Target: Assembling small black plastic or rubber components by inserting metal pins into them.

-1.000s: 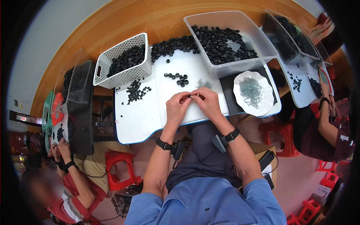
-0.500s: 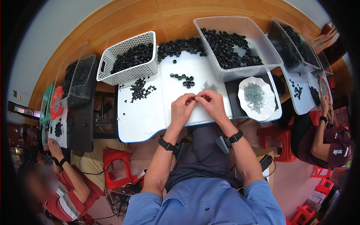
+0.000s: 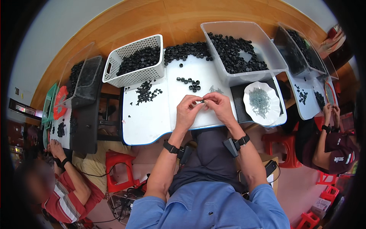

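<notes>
Over the white tabletop, my left hand (image 3: 186, 112) and my right hand (image 3: 221, 108) meet fingertip to fingertip, both pinched. A small dark piece (image 3: 201, 101) shows between the fingertips; its kind is too small and covered to make out. Just beyond the hands lies a small cluster of black round caps (image 3: 194, 86). Beside my right fingers is a little scatter of thin, clear greenish pieces (image 3: 216, 89). More of those pieces fill a white scalloped plate (image 3: 249, 110) to the right.
At the back stand a white perforated basket (image 3: 133, 76) and a clear plastic bin (image 3: 244, 78), both holding black caps, with a cap heap (image 3: 187, 51) between them. Small black parts (image 3: 146, 92) lie at left. People work at tables on both sides; red stools (image 3: 119, 170) stand around.
My fingers have parted slightly at the tips, and the small dark piece between them now shows. The whole view has shifted a little.
</notes>
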{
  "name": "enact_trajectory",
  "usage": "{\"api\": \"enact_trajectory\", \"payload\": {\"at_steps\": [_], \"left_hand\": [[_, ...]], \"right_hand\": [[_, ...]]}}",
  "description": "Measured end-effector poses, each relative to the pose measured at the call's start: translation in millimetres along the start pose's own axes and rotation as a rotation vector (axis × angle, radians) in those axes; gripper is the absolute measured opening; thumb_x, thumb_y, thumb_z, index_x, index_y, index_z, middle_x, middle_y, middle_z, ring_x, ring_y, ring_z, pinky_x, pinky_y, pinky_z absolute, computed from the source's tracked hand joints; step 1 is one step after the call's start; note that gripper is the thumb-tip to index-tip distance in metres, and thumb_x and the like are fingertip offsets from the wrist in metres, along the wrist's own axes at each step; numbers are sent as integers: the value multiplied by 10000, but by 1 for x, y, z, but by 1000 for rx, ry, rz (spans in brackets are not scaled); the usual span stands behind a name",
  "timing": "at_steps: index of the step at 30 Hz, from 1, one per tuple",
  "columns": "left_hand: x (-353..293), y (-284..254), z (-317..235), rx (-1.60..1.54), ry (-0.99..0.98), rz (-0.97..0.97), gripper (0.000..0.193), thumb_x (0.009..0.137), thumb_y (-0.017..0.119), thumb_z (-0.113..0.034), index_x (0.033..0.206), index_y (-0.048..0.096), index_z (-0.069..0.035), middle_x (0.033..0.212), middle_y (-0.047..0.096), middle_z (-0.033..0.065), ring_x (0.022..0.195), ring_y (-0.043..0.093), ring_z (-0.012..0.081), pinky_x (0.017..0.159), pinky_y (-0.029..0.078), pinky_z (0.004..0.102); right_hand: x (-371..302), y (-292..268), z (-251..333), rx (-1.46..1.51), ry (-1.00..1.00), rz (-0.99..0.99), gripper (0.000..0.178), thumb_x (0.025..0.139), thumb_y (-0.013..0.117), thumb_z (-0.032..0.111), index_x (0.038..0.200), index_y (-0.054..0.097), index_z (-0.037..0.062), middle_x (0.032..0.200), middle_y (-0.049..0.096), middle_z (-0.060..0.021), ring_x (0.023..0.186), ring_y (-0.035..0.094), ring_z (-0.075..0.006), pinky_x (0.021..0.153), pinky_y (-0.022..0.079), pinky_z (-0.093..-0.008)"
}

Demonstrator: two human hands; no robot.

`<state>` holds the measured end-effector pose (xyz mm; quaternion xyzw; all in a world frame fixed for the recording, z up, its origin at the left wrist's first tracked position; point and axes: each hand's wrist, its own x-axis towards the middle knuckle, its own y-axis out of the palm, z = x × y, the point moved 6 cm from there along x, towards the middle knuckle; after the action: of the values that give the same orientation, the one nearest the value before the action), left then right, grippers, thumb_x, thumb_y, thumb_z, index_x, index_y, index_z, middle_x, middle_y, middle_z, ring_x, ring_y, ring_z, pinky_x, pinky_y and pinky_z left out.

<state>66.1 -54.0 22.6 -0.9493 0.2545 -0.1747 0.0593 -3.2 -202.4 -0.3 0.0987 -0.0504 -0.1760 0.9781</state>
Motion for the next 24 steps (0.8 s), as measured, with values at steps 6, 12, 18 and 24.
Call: {"api": "enact_trajectory", "payload": {"at_steps": [6, 12, 18, 24], "left_hand": [[-1, 0, -1, 35, 11, 19, 191, 858, 802, -61, 1048, 782, -70, 1032, 707, 41, 820, 625, 104, 667, 491, 244], [-1, 0, -1, 42, 3, 26, 192, 860, 802, -67, 1051, 791, -80, 1044, 709, 40, 825, 625, 107, 674, 489, 241], [1, 4, -3, 70, 51, 46, 227, 878, 765, -37, 1103, 773, -67, 1064, 714, 49, 812, 622, 113, 685, 504, 265], [24, -15, 13, 288, -28, -131, 296, 862, 744, -17, 1156, 735, -43, 941, 678, 87, 740, 626, 176, 686, 531, 321]], "right_hand": [[1, -1, -2, 38, 23, 47, 123, 965, 663, -21, 1084, 683, -50, 947, 735, -83, 772, 691, -132, 704, 552, -248], [2, -1, -3, 61, 39, 82, 137, 966, 658, -22, 1100, 667, -49, 953, 732, -85, 791, 701, -135, 717, 555, -247], [-1, -5, -2, 67, -23, 10, 146, 948, 671, -12, 1090, 680, -48, 947, 726, -67, 784, 695, -120, 707, 549, -235], [-4, -12, 4, 2, -36, -133, 129, 925, 713, 7, 1045, 724, -40, 920, 719, -39, 750, 664, -75, 675, 531, -214]]}}
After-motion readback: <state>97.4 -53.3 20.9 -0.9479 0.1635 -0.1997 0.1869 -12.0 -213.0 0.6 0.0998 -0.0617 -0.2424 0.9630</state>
